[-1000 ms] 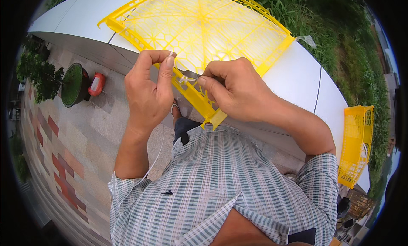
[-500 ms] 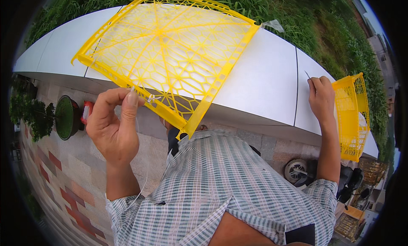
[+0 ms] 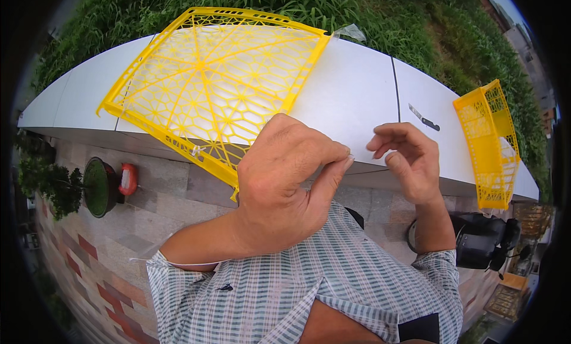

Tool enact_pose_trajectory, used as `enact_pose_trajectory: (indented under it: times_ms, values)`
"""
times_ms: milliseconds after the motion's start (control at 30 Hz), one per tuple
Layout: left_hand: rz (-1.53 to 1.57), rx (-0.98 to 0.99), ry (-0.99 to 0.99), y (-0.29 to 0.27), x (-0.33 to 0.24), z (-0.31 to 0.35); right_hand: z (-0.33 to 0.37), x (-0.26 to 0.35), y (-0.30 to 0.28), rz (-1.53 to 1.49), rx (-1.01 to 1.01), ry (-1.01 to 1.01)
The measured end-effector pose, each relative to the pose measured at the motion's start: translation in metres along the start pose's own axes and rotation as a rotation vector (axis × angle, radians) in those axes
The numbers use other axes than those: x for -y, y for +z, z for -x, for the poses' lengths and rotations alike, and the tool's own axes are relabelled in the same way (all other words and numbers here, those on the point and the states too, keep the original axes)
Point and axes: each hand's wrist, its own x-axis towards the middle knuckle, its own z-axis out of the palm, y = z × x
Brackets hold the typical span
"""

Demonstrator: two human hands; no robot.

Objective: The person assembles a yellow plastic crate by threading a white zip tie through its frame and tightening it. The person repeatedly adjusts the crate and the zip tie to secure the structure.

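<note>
Pinched at thumb and fingertips, my left hand (image 3: 288, 177) is in front of the near corner of a yellow openwork plastic panel (image 3: 202, 67). A thin white string (image 3: 196, 264) lies across my left forearm toward that hand; its end at the fingertips is too small to make out clearly. My right hand (image 3: 413, 159) is just right of the left fingertips, its fingers curled but apart, with nothing visible in them. A small knife (image 3: 423, 118) with a black handle lies on the white ledge (image 3: 363, 88) beyond it. A white tie (image 3: 198, 149) is knotted on the panel's near edge.
A yellow plastic crate (image 3: 488, 145) stands at the ledge's right end. Clear plastic film (image 3: 351, 32) lies by the panel's far corner. Grass (image 3: 386, 17) borders the ledge behind. Below are a potted plant (image 3: 98, 186), a red bag (image 3: 128, 178) and a parked scooter (image 3: 482, 240).
My right hand has put the knife down on the ledge and come toward the middle. My left hand has left the panel's edge and moved right. The panel appears lower and further left.
</note>
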Motion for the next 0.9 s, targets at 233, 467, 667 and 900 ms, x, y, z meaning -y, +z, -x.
enact_pose_trajectory:
  times_ms: [233, 467, 667, 900]
  values:
    - [0.012, -0.087, -0.042, 0.023, -0.003, 0.007, 0.0, -0.022, 0.075, -0.77, 0.239, 0.108]
    - [0.052, -0.06, -0.052, 0.016, 0.009, 0.011, 0.001, -0.014, 0.064, -1.095, 0.29, 0.161]
    - [-0.413, 0.192, -0.065, -0.029, 0.028, -0.002, 0.014, -0.005, -0.082, -0.303, 0.137, -0.061]
    - [-0.817, 0.598, -0.245, -0.026, 0.055, 0.008, -0.017, 0.03, -0.075, 0.901, -0.062, -0.284]
